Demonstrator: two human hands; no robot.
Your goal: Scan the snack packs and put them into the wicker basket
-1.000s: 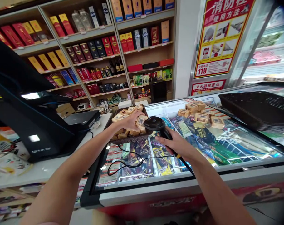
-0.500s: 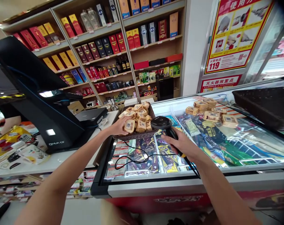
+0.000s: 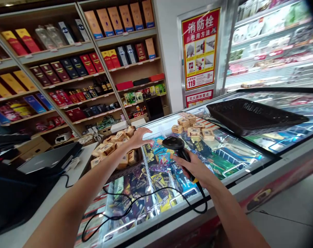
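My right hand (image 3: 197,169) is wrapped round the handle of a black barcode scanner (image 3: 181,154). The scanner's head tilts up and left above the glass freezer lid. Fingers and thumb spread apart, my left hand (image 3: 139,138) hovers over the right side of a dark woven basket (image 3: 130,168), and nothing shows between its fingers. Wrapped packages (image 3: 107,148), tan with barcode labels, fill the basket; my left forearm hides some. Several similar packages (image 3: 194,132) lie on the glass to the right, beyond the scanner.
The scanner's black cable (image 3: 136,199) loops across the freezer glass (image 3: 115,237). A large dark tray (image 3: 257,117) lies farther right on the freezer. At left are a counter (image 3: 77,168) with dark equipment and shelves of boxed bottles (image 3: 80,69) behind.
The view has turned right. My left hand has left the package it touched in the basket and moved right with its fingers open. My right hand still grips the scanner.
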